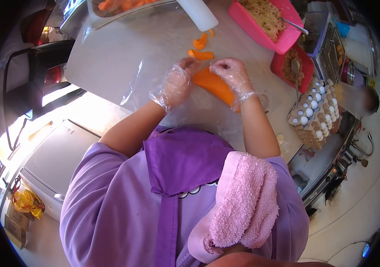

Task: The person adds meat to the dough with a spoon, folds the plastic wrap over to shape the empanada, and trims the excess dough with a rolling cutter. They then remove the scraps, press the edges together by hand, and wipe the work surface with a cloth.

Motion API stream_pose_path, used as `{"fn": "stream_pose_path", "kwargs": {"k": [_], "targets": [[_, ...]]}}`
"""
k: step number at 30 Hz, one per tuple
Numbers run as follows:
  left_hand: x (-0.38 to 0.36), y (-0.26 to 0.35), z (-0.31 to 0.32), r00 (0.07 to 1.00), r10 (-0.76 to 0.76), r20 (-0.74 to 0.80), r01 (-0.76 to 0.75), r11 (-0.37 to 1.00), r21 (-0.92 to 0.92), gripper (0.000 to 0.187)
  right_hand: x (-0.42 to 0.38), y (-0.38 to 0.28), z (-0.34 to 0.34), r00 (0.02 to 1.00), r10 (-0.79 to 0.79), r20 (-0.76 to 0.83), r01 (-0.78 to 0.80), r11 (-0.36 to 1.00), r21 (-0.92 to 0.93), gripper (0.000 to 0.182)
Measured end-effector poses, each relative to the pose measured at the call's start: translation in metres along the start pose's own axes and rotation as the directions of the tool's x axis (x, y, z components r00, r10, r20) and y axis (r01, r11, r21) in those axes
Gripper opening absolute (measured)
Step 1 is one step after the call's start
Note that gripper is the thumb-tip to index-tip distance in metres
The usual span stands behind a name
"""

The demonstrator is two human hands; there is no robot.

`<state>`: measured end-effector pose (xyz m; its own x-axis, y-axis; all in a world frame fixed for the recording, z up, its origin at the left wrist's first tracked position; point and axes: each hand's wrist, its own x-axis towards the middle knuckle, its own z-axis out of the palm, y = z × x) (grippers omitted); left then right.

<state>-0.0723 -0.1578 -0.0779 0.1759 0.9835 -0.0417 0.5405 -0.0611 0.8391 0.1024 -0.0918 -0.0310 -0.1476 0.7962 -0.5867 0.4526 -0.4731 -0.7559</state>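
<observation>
A folded, half-moon piece of orange dough (216, 86) lies on a clear plastic sheet (140, 86) in front of me. My left hand (181, 82), in a clear plastic glove, is closed at the dough's left end; what its fingers pinch is hidden. Also gloved, my right hand (233, 74) curls over the dough's upper right edge with fingertips pressed together, and I cannot make out what is between them. Just beyond the fingers lies a curved orange dough strip (201, 54). Smaller orange scraps (200, 42) are farther up the table.
A pink container of pale shreds (261, 20) and a red container of brown filling (287, 69), each with a spoon, stand at right. Egg trays (316, 111) sit below them. A tub of orange dough (123, 6) and a white cylinder (199, 15) are at the back.
</observation>
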Motion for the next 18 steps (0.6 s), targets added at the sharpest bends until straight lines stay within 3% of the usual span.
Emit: {"fn": "stream_pose_path", "kwargs": {"k": [1,5,7,11,13,18], "targets": [[0.001,0.000,0.000,0.998,-0.061,-0.016,0.060,0.995,-0.074,0.052,0.000,-0.001,0.000,0.999,-0.010,0.040,0.009,1.000,0.019,0.015],[0.000,-0.001,0.001,0.999,-0.029,-0.038,0.029,1.000,-0.008,0.052,0.003,0.002,0.001,0.996,0.002,0.092,-0.007,0.999,0.047,0.017],[0.000,0.001,-0.001,0.999,-0.045,-0.021,0.044,0.999,-0.015,0.052,0.007,0.008,-0.001,0.994,-0.047,0.094,0.033,0.989,0.144,0.019],[0.001,0.002,-0.002,0.999,-0.035,0.015,0.035,0.999,0.018,0.051,0.024,0.031,-0.013,0.998,0.055,0.044,-0.056,0.998,0.021,0.019],[0.001,0.002,0.002,1.000,0.022,0.014,-0.024,0.983,0.180,0.049,0.026,0.033,-0.015,0.997,0.061,0.045,-0.062,0.998,0.028,0.018],[0.002,0.002,0.009,0.990,0.130,0.049,-0.139,0.921,0.363,0.047,0.026,0.029,-0.015,0.997,0.076,0.027,-0.073,0.993,-0.093,0.017]]}}
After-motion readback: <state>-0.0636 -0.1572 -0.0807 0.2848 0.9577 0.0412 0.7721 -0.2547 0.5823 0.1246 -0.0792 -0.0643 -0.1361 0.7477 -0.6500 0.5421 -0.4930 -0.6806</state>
